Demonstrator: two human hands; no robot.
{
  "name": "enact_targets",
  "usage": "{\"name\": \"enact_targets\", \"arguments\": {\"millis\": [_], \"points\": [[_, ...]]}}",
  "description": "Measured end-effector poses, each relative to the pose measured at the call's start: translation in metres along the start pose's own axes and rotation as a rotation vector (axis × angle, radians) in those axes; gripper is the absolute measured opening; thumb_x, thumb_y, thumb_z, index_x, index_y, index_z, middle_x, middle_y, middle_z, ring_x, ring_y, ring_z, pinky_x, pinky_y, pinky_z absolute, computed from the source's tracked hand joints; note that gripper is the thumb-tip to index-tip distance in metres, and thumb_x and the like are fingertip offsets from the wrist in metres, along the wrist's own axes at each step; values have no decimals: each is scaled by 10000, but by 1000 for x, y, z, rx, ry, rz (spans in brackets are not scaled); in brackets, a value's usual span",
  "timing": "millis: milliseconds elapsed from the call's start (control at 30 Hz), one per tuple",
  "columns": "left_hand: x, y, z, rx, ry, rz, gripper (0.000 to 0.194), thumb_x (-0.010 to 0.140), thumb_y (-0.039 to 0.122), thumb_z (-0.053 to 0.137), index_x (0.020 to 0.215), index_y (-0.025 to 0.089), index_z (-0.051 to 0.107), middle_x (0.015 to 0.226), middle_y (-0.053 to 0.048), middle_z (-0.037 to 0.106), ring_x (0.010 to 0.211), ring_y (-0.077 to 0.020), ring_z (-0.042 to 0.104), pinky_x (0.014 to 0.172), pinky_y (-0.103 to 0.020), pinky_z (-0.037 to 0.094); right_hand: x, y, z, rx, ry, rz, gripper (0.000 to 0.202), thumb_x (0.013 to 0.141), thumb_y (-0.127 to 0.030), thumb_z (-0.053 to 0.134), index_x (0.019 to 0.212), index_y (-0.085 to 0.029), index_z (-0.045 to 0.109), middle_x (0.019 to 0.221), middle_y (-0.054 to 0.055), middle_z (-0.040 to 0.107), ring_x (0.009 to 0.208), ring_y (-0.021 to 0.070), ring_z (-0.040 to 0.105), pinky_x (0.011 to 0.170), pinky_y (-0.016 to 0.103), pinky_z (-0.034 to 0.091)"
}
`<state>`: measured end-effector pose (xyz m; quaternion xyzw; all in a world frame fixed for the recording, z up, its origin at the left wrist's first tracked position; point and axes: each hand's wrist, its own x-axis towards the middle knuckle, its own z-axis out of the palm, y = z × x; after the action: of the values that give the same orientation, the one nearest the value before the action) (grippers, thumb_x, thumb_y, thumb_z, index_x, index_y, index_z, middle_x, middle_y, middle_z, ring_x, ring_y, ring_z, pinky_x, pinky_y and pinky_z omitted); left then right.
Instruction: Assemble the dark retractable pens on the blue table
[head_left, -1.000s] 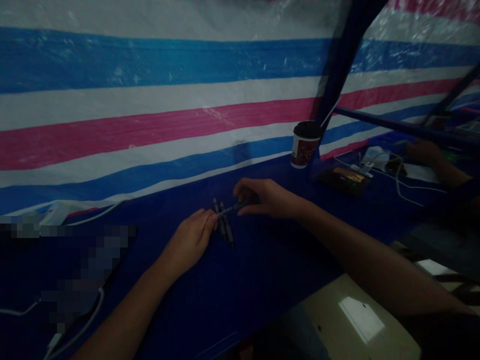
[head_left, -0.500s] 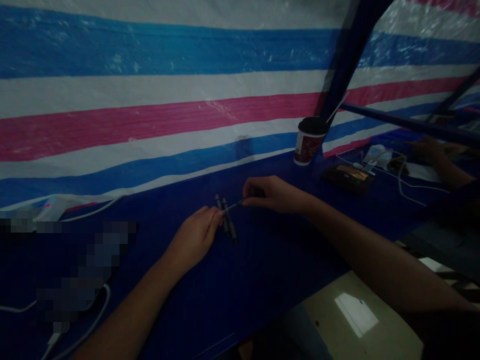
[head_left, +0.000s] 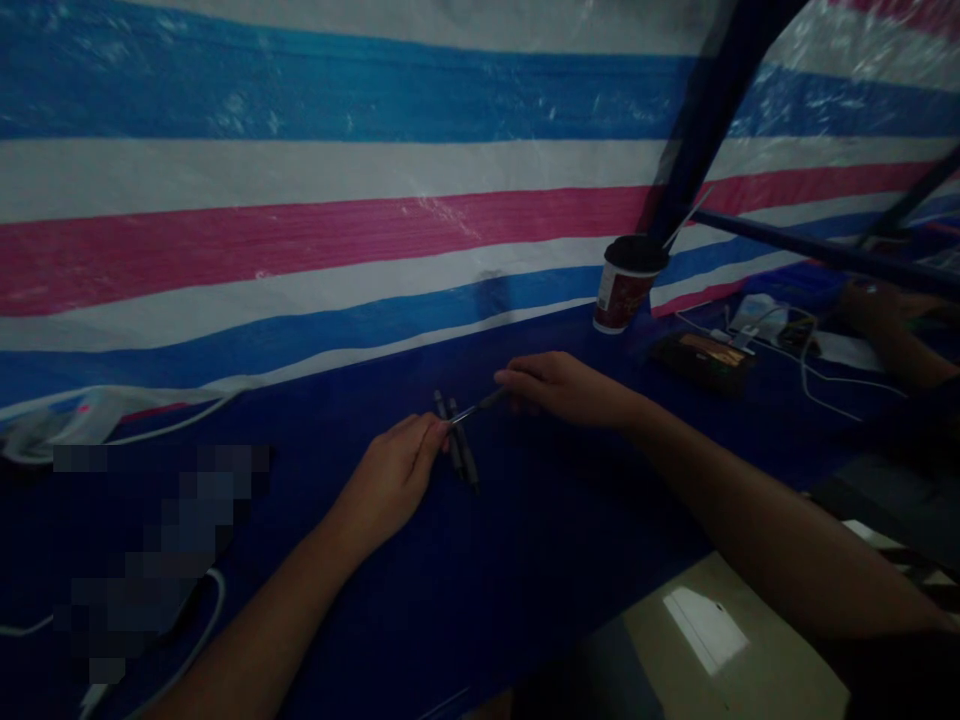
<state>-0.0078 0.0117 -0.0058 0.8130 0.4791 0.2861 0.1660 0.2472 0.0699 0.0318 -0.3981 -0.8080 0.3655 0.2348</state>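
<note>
My left hand (head_left: 399,465) is closed on one end of a slim pen (head_left: 489,401), with thumb and fingers pinched together. The pen slants up to the right, shiny near my left fingers and dark towards its other end. At that dark end my right hand (head_left: 559,388) pinches it, and its fingers hide the tip. Two dark pens (head_left: 466,455) lie side by side on the blue table (head_left: 525,560), just beneath the held pen and beside my left fingertips.
A lidded paper cup (head_left: 628,285) with a straw stands by the striped sheet (head_left: 337,240). Right of it lie a dark box (head_left: 701,362) and white cables (head_left: 832,380). Another person's arm (head_left: 896,335) reaches in at far right. A blurred-out object (head_left: 180,550) lies at left.
My right hand has moved slightly right along the pen, and more of its dark part shows. My left hand keeps its pinch. The view has shifted a little.
</note>
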Motion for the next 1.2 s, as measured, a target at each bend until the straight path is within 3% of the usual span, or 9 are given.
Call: {"name": "enact_targets", "arguments": {"millis": [133, 200, 467, 733, 1000, 1200], "points": [[-1, 0, 0, -21, 8, -27, 402, 1075, 404, 347, 797, 231, 581, 666, 17, 563, 591, -184, 564, 664, -319, 482, 3, 5, 0, 200, 22, -79, 184, 881, -321, 729, 906, -164, 636, 757, -11, 640, 680, 125, 570, 663, 270, 428], [-1, 0, 0, -33, 19, -46, 407, 1080, 408, 337, 803, 233, 580, 634, 30, 534, 557, -178, 534, 649, -318, 476, 5, 7, -1, 352, 78, -114, 224, 830, -299, 775, 945, -169, 633, 773, -25, 628, 675, 115, 555, 644, 259, 438], [-4, 7, 1, -81, -3, -44, 344, 1080, 411, 380, 917, 217, 612, 754, 4, 642, 613, -168, 586, 640, -312, 479, 3, 2, -4, 488, 311, -147, 238, 792, -259, 806, 994, -179, 709, 849, -4, 668, 683, 103, 554, 623, 259, 455], [-3, 6, 4, -75, 11, -20, 327, 1072, 408, 418, 996, 201, 659, 766, 6, 649, 641, -163, 621, 646, -301, 480, 6, 4, -5, 575, 530, -231, 180, 842, -258, 759, 984, -198, 666, 718, -51, 572, 603, 92, 517, 571, 265, 425], [-3, 7, 3, -72, 17, -16, 322, 1072, 406, 414, 991, 203, 651, 781, 1, 665, 672, -166, 644, 668, -297, 484, 6, 3, -6, 508, 511, -198, 179, 848, -311, 715, 977, -211, 641, 745, -38, 564, 620, 96, 501, 577, 277, 442], [-2, 8, 1, -66, -3, -3, 345, 1067, 422, 404, 933, 210, 641, 690, 23, 625, 579, -158, 607, 588, -279, 437, 5, 4, -6, 494, 374, -175, 183, 850, -298, 734, 984, -204, 651, 771, -34, 625, 603, 84, 537, 594, 265, 473]]}}
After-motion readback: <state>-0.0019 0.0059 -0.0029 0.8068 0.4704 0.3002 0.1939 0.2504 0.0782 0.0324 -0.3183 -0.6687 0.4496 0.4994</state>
